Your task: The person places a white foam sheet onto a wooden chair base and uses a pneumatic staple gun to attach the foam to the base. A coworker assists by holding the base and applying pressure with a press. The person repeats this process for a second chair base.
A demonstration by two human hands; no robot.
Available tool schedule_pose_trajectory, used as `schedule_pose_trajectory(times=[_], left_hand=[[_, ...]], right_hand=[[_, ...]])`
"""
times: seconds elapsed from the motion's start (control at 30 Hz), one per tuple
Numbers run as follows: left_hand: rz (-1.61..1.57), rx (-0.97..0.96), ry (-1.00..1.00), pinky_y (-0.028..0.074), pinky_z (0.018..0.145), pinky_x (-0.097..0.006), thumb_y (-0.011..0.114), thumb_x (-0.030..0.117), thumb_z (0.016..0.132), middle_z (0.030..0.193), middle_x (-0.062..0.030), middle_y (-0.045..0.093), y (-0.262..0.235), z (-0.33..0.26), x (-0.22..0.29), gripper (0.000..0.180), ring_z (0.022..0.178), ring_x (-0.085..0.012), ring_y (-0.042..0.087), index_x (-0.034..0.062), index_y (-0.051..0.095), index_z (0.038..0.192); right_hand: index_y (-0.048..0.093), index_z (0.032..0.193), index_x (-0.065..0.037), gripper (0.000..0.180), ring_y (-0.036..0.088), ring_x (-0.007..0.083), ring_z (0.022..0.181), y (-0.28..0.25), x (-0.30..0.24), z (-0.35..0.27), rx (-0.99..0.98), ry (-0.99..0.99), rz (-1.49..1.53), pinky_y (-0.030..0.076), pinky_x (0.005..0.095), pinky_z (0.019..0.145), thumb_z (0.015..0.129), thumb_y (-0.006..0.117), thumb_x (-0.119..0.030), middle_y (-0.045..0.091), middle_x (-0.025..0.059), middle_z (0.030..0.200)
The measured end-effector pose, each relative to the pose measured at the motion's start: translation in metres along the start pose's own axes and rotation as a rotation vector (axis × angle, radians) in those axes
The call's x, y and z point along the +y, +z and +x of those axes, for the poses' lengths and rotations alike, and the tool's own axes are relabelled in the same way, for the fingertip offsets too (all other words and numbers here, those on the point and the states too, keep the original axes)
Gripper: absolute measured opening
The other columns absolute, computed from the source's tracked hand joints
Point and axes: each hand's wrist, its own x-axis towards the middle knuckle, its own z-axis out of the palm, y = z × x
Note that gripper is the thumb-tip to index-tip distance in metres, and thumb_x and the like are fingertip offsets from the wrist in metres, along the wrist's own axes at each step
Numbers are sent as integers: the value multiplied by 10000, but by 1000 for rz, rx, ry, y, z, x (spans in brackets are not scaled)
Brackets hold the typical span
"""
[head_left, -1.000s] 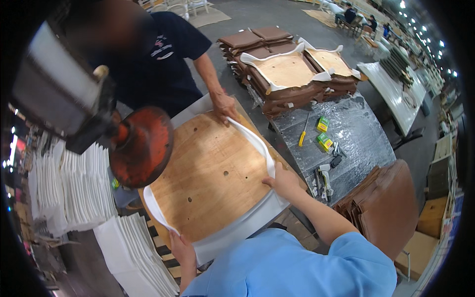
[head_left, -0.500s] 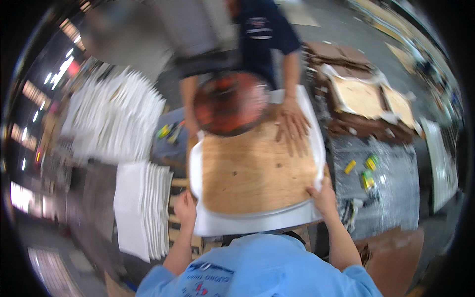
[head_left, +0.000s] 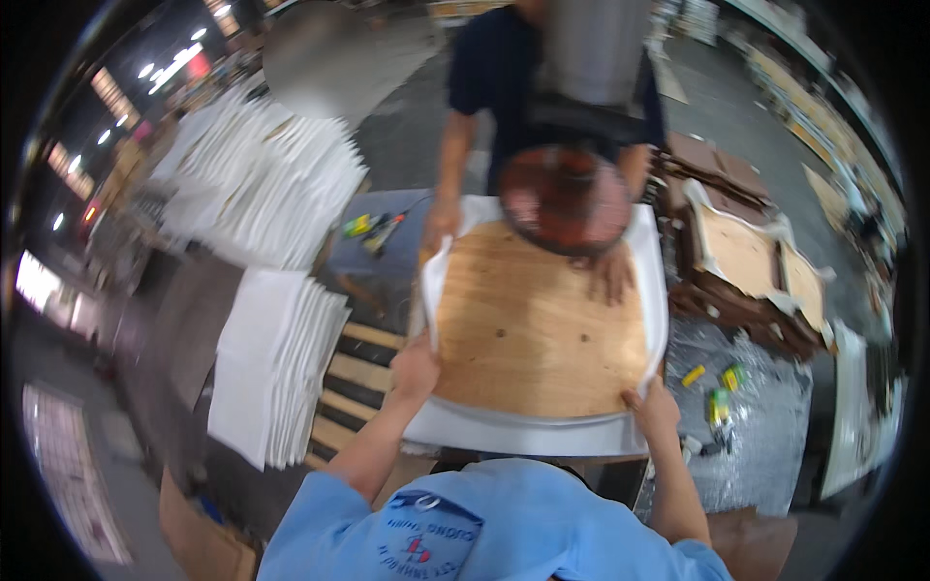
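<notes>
A curved plywood panel point(head_left: 542, 358) lies on a sheet of white padding point(head_left: 523, 431), whose edges stick out and turn up around it. My left hand point(head_left: 415, 368) is closed at the padding's left edge, its fingertips partly hidden. At the near right corner, my right hand point(head_left: 657, 409) grips the padding's edge, with the thumb at the rim of the plywood. Across from me, a co-worker's hand point(head_left: 610, 275) lies flat on the panel's far right part. The co-worker's other hand point(head_left: 441, 221) is at the far left edge.
A round, reddish, dark-rimmed fixture point(head_left: 565, 198) hangs over the panel's far side. White sheets point(head_left: 266, 368) are stacked at the left beside wooden slats point(head_left: 347, 368). On the right are a plastic-wrapped surface point(head_left: 765, 436) with small yellow-green items and brown upholstered pieces point(head_left: 746, 310).
My left hand has moved inward and up along the padding's left edge. The co-worker's flat hand has shifted on the panel. The whole view has swung, moving the hanging fixture rightward in it.
</notes>
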Motion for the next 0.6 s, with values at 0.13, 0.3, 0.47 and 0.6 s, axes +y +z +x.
schedule_pose_trajectory(times=[0.13, 0.3, 0.47, 0.6], left_hand=[[-5, 1, -21, 596, 888, -579, 626, 62, 939, 1111, -232, 780, -25, -4, -4, 393, 1049, -482, 741, 99, 738, 1314], [-291, -34, -218, 576, 847, -453, 642, 129, 1031, 1008, -233, 764, -11, 39, -12, 298, 910, -394, 751, 41, 753, 1293], [-735, -55, -298, 568, 859, -416, 599, 110, 1068, 1022, -235, 761, 2, 77, 5, 291, 923, -349, 743, 49, 770, 1295], [-190, 49, -131, 580, 873, -499, 572, 88, 1077, 1129, -228, 780, 12, 47, 6, 341, 1044, -430, 754, 94, 732, 1378]], right_hand=[[772, 1117, -2, 495, 712, 516, 1114, -17, 29, 80, 39, 49, 192, 553, 580, 968, 1104, 596, -465, 766, 302, 1078], [824, 1203, -58, 332, 727, 180, 750, -9, 66, 145, -22, 418, 880, 571, 381, 618, 1045, 685, -315, 800, 71, 916], [806, 968, -17, 171, 726, 219, 711, 8, 57, 165, 203, 212, 766, 583, 379, 684, 973, 766, -183, 763, 57, 814], [748, 937, -33, 67, 732, 366, 809, 36, -4, 145, 563, -143, 327, 585, 454, 744, 931, 739, -99, 734, 140, 890]])
